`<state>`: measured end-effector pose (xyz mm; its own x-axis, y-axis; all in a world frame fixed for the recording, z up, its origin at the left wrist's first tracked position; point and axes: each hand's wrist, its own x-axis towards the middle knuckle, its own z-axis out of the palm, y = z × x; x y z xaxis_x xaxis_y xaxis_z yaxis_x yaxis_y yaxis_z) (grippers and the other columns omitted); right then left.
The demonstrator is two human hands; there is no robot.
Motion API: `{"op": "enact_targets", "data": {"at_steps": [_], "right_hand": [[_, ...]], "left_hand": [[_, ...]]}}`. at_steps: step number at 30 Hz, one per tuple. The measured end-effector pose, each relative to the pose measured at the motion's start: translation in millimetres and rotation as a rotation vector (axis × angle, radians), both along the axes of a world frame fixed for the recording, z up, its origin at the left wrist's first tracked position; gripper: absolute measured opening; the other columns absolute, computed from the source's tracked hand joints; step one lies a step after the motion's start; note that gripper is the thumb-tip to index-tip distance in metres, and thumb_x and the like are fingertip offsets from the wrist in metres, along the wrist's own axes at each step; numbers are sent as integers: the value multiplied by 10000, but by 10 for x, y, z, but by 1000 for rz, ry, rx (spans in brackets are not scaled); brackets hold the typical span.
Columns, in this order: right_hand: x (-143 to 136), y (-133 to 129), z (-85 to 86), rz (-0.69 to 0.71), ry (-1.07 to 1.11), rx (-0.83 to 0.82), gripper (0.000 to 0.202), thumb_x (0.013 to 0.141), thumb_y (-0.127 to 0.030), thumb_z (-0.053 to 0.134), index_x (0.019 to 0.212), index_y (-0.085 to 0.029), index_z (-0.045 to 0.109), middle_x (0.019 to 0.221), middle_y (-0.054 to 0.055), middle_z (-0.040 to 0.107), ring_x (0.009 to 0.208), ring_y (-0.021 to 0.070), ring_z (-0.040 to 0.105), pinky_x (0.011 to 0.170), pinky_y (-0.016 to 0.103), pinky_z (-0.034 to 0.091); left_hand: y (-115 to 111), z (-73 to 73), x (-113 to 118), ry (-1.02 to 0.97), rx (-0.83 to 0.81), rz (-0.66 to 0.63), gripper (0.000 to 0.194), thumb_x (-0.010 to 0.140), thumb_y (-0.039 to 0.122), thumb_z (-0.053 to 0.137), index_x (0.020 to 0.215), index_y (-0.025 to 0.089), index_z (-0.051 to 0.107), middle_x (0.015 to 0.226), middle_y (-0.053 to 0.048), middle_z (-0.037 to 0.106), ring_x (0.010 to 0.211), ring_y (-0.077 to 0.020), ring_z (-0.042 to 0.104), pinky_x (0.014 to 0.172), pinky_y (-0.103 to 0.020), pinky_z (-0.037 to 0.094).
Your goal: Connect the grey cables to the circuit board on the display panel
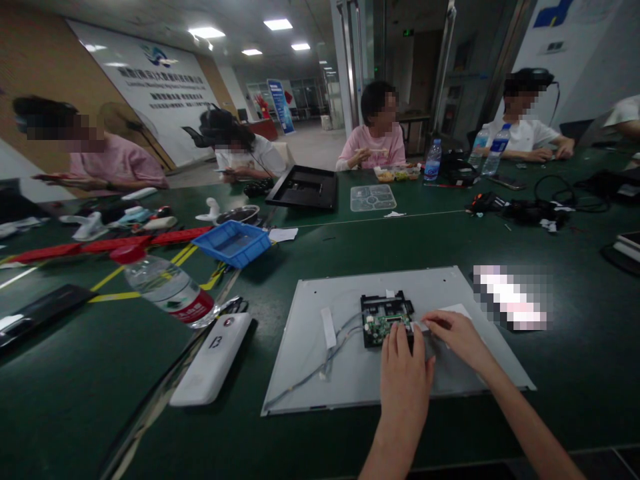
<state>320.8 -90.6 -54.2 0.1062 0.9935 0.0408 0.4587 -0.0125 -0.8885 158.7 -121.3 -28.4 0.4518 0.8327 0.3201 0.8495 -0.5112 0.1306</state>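
A flat pale-grey display panel (310,373) lies on the green table. Near its middle sits a black bracket (370,339) carrying a green circuit board (383,325). My left hand (406,370) rests over the lower right of the board, fingers stretched out and touching it. Beside it, my right hand (457,335) pinches a small pale strip (421,327), perhaps tape, at the bracket's right edge. Grey cables (310,375) run from the board to the panel's lower left corner. A white strip (329,328) is stuck on the panel left of the bracket.
A white power bank (213,360), a red-capped water bottle (170,290) and a blue tray (234,243) stand on the left. Right of the panel lies a bright-screened phone (510,297). Farther back are a black frame (305,187) and a clear lidded box (373,198). Several people sit across the table.
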Motion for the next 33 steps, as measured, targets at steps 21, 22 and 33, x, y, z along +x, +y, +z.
{"op": "enact_targets", "data": {"at_steps": [21, 22, 33], "right_hand": [[-163, -22, 63, -18, -268, 75, 221, 798, -286, 493, 875, -222, 689, 845, 33, 679, 748, 181, 608, 713, 305, 460], [-169, -22, 66, -19, -271, 75, 220, 799, -287, 492, 876, -223, 689, 841, 31, 678, 747, 180, 609, 711, 304, 460], [-180, -39, 50, -40, -307, 84, 209, 798, -260, 494, 916, -230, 664, 897, 39, 631, 756, 175, 591, 717, 305, 461]], "left_hand": [[-37, -55, 136, 28, -24, 85, 558, 751, 292, 659, 1259, 171, 462, 1258, -140, 483, 1214, -313, 407, 972, -466, 399], [-38, -57, 139, 28, -22, 85, 557, 749, 290, 661, 1255, 167, 466, 1259, -143, 481, 1216, -313, 405, 972, -462, 401], [-23, -77, 145, 49, 2, 76, 519, 760, 287, 639, 1229, 128, 485, 1266, -160, 471, 1221, -316, 392, 968, -460, 401]]}}
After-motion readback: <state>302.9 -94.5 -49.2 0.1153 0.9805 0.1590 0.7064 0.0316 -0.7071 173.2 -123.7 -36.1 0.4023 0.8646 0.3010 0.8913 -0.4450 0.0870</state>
